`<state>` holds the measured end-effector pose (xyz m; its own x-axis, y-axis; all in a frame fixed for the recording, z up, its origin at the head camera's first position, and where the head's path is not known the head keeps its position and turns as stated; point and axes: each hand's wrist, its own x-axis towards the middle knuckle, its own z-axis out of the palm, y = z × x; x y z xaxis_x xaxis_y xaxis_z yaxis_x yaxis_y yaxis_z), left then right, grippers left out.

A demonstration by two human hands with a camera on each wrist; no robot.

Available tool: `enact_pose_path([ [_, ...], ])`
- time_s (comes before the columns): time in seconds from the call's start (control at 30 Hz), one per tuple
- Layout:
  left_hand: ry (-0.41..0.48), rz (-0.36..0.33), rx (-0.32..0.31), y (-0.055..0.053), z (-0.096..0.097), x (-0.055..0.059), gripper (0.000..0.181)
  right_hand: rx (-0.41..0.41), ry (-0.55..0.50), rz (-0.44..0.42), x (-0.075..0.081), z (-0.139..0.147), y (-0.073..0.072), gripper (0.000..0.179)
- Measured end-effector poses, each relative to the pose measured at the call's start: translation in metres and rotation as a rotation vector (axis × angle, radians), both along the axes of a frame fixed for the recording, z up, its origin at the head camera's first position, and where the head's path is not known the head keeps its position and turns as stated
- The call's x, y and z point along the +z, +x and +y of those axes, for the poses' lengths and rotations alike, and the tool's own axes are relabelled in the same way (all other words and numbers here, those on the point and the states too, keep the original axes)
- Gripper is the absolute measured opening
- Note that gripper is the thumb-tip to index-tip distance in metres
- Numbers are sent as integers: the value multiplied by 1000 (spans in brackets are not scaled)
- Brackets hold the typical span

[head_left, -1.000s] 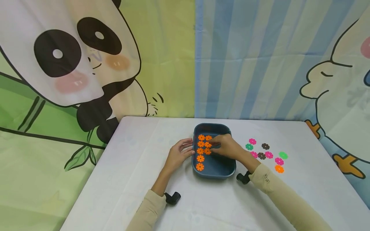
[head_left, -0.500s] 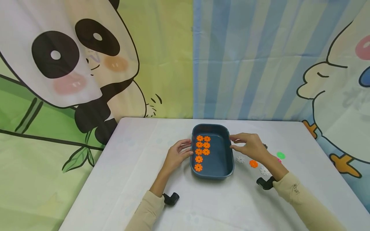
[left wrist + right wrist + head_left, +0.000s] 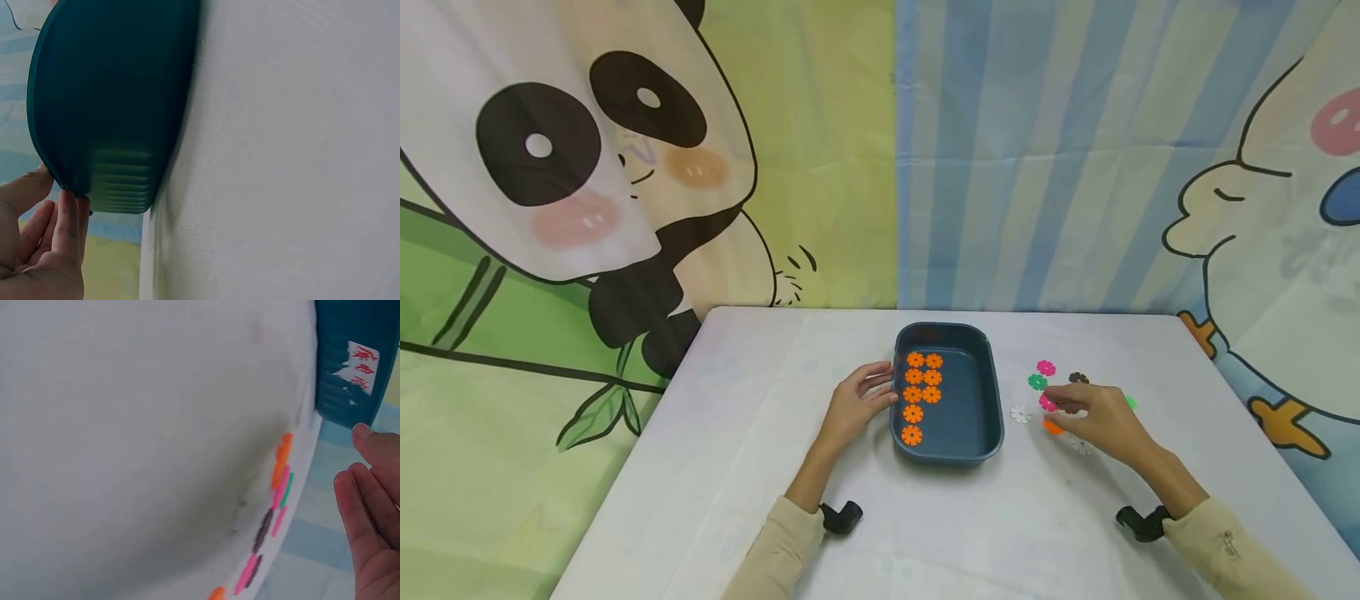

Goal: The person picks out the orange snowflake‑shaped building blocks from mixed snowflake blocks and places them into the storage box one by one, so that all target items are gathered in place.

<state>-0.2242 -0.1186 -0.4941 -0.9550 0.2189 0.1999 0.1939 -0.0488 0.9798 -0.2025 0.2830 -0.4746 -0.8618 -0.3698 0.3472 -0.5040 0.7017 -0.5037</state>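
A dark blue tray [image 3: 958, 417] stands on the table with several orange notched plastic discs [image 3: 913, 394] inside, in two columns along its left side. My left hand [image 3: 853, 408] is at the tray's left wall, its fairly straight fingertips touching the rim, as the left wrist view also shows. My right hand [image 3: 1101, 421] is above the loose discs to the right, thumb and fingers apart, and I see nothing held between them. Nearest its fingertips are an orange disc [image 3: 1053, 427] and a pink disc [image 3: 1047, 403]. The hand partly hides other discs.
Around the right hand lie a green disc [image 3: 1037, 382], another pink disc [image 3: 1046, 367], a brown disc [image 3: 1078, 377] and a white disc [image 3: 1020, 414]. A white-covered table [image 3: 925, 525] bears everything; a printed cloth [image 3: 1000, 167] hangs behind it.
My right hand has left the inside of the tray and moved right, over the loose discs. The left hand has stayed at the tray's left rim.
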Motion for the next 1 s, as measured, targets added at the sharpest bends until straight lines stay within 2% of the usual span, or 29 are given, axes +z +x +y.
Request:
enact_pose_path([
  [0.03, -3, 7, 5, -2, 0, -4, 54, -10, 5, -14, -3, 1, 2, 43],
  [0.17, -10, 13, 5, -1, -2, -4, 54, -30, -2, -92, -14, 5, 5, 46],
  [0.3, -20, 14, 10, -1, -2, -5, 54, -46, -6, -118, -19, 7, 5, 45],
  [0.63, -19, 9, -4, -2, -2, -4, 56, -99, 5, -185, -20, 8, 7, 47],
  [1.0, -15, 8, -7, -3, -2, -5, 56, -109, 51, -186, -21, 8, 3, 45],
])
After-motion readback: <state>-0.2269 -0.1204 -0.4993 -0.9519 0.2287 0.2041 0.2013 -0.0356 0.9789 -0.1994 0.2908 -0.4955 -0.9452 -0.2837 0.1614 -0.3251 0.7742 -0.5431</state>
